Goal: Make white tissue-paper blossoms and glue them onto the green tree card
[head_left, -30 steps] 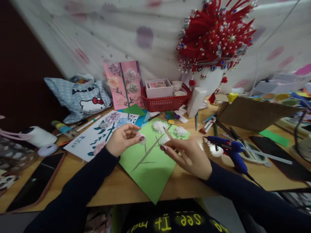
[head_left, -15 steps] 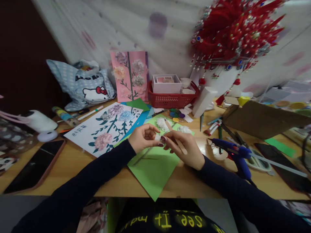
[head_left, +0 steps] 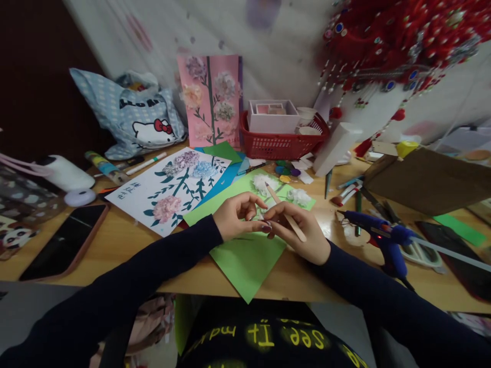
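Over a sheet of light green paper (head_left: 249, 271), my hands meet fingertip to fingertip. My left hand (head_left: 238, 217) is closed in a pinch on a small white piece (head_left: 262, 216), mostly hidden by the fingers. Across my right hand (head_left: 303, 232) lies a slim wooden stick with a dark pointed tip (head_left: 286, 212), held between thumb and fingers. The right fingertips touch the white piece too. Just beyond, a fluffy white flower (head_left: 264, 184) and a second white flower (head_left: 298, 196) sit on the green paper, with painted stems partly visible.
To the left lie a white sheet with paper flowers (head_left: 140, 209) and a phone (head_left: 65, 245). A red basket (head_left: 268, 147) and a pink flower card (head_left: 210, 102) stand behind. A blue glue gun (head_left: 383, 240) with a lit red light is at the right.
The camera view has shifted, so the desk sits higher in the picture. My fingers have closed further around the white piece, and the wooden stick shows more fully in my right hand.
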The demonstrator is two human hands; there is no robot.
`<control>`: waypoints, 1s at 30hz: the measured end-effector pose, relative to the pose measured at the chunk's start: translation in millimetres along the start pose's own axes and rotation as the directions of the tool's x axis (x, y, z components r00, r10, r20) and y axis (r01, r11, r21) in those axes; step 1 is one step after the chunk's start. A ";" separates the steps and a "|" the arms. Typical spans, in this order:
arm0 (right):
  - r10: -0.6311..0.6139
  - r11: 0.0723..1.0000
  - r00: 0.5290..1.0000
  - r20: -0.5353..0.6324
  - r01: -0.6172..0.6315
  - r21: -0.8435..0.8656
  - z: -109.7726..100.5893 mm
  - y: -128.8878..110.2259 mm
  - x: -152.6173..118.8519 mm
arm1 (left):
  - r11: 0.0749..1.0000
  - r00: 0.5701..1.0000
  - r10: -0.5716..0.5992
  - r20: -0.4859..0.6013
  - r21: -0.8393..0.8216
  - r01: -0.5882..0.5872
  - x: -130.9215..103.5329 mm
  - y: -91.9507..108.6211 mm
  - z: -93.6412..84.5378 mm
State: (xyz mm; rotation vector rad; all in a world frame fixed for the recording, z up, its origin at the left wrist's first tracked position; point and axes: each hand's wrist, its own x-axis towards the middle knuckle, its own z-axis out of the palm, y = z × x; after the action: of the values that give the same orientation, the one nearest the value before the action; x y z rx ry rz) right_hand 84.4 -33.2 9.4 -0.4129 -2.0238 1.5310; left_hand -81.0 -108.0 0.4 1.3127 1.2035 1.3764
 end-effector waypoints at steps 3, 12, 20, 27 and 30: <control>0.051 0.998 0.995 -0.083 -0.048 0.036 -2.4 -1.0 1.3 | 0.999 0.998 0.011 -0.068 -0.038 -0.013 0.2 -1.9 0.1; 0.091 0.993 0.993 -0.080 -0.084 0.087 -6.7 1.0 1.2 | 0.995 0.997 0.037 -0.062 0.093 -0.032 0.3 -12.7 -2.0; 0.029 0.999 0.998 -0.056 -0.028 0.023 -5.8 2.7 -0.6 | 0.992 0.995 0.086 -0.050 0.097 -0.081 -1.2 -5.9 -1.5; -0.133 0.946 0.988 -0.073 0.105 -0.307 -13.7 -2.2 -4.5 | 1.000 0.999 0.005 -0.048 -0.009 -0.006 -3.2 -5.3 0.8; -0.119 0.942 0.993 0.028 0.122 -0.312 -12.7 -4.1 -6.1 | 0.999 0.999 -0.010 -0.042 -0.035 0.009 -3.4 -5.3 1.3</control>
State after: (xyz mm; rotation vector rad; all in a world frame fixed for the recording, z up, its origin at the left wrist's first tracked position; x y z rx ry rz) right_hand 97.3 -28.0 14.2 -0.3955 -2.2623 1.1419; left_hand -79.6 -110.5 -5.4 1.2579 1.2075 1.4189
